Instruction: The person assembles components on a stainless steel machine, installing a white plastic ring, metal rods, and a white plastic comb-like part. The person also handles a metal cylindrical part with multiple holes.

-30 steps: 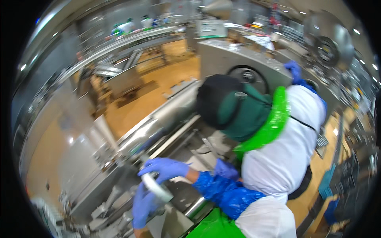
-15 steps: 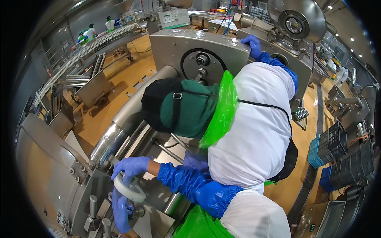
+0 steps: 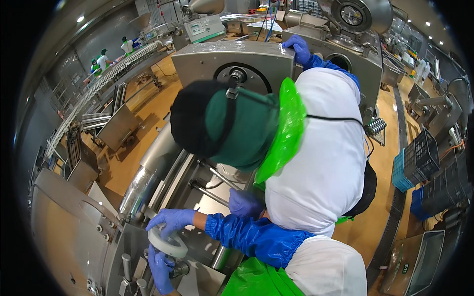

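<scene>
A thick white plastic ring [image 3: 174, 249] is between my hands at the near end of a steel machine. My right hand [image 3: 170, 220], in a purple-blue glove, comes from the right and grips its upper edge with curled fingers. Below, my left hand [image 3: 160, 271], gloved alike, has its fingers bent up against the ring's lower left side, partly hidden by it. Beside that hand sits a round steel fitting [image 3: 180, 269]. Close on my right, a co-worker in white bends over the machine; one co-worker's hand [image 3: 297, 48] rests on the steel housing, the other [image 3: 245, 202] is low near the rods.
A clear curved guard [image 3: 54, 217] stands at the left, with steel handles [image 3: 127, 266] near my left hand. A steel cart [image 3: 118, 130] holding metal bars stands beyond. On the right are stacked crates [image 3: 417, 158] and a steel bin [image 3: 412, 264]. Several people work far left.
My view has shifted slightly, so the machine sits a little differently in the picture. Both hands stay at the ring. The co-worker's head has moved to the right relative to the housing.
</scene>
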`<move>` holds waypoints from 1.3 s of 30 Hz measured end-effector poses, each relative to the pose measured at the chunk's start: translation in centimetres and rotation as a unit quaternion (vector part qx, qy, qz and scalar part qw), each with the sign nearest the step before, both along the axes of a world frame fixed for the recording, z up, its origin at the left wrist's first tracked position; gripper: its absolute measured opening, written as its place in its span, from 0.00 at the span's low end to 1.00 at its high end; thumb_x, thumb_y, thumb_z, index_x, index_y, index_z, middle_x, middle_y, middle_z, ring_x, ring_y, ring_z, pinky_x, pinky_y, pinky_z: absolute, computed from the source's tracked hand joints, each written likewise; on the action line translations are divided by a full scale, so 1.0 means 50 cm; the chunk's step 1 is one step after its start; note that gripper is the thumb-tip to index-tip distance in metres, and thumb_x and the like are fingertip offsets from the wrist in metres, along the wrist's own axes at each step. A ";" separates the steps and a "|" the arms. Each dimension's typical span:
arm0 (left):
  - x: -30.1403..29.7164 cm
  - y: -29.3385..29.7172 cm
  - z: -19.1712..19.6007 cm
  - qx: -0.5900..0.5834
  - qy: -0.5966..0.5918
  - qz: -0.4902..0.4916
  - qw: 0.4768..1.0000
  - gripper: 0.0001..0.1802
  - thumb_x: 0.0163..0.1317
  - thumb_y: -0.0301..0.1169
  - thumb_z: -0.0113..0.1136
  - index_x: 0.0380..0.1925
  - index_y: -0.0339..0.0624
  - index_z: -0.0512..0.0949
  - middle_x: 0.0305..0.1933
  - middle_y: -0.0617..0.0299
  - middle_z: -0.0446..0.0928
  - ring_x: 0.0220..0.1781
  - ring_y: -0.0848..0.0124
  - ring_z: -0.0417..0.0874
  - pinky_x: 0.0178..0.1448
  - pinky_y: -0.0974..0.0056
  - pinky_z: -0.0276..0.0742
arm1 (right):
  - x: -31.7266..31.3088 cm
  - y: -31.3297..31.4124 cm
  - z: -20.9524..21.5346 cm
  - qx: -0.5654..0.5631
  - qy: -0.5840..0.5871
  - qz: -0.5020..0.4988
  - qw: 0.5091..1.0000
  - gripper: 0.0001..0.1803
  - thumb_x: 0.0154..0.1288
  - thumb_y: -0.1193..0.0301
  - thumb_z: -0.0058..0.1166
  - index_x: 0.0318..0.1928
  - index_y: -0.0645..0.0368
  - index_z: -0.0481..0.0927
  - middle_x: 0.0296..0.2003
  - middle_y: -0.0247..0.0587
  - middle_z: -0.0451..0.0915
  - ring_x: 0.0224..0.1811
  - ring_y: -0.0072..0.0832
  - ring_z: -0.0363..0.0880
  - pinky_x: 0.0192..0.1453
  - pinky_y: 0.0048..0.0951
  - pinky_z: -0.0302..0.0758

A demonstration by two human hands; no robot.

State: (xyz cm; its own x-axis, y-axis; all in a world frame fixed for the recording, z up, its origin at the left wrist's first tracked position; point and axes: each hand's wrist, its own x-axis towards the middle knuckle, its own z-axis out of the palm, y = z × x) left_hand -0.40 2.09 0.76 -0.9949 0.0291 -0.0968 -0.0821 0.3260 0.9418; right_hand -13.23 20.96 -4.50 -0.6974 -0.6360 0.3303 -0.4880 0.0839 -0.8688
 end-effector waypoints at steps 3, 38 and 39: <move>0.004 0.003 0.008 -0.025 -0.031 0.015 0.999 0.30 0.63 0.38 0.50 0.66 0.41 0.70 0.41 0.61 0.79 0.23 0.78 0.73 0.23 0.73 0.66 | -0.014 0.004 0.010 0.031 0.019 0.019 0.999 0.32 0.48 0.63 0.71 0.59 0.46 0.82 0.49 0.45 0.85 0.51 0.43 0.83 0.58 0.40 0.79; 0.070 0.278 -0.114 -0.181 0.162 0.464 0.852 0.47 0.57 0.31 0.72 0.71 0.28 0.57 0.58 0.47 0.73 0.56 0.61 0.77 0.62 0.57 0.74 | -0.123 -0.060 0.066 0.110 0.348 0.285 0.886 0.31 0.51 0.62 0.72 0.57 0.52 0.76 0.48 0.46 0.82 0.52 0.47 0.81 0.56 0.45 0.78; 0.050 0.272 -0.139 -0.157 0.187 0.499 0.832 0.44 0.57 0.32 0.72 0.69 0.27 0.60 0.56 0.46 0.74 0.55 0.61 0.77 0.61 0.57 0.73 | -0.122 -0.073 0.065 0.124 0.335 0.317 0.878 0.33 0.51 0.62 0.71 0.59 0.50 0.74 0.50 0.45 0.81 0.53 0.47 0.81 0.56 0.46 0.78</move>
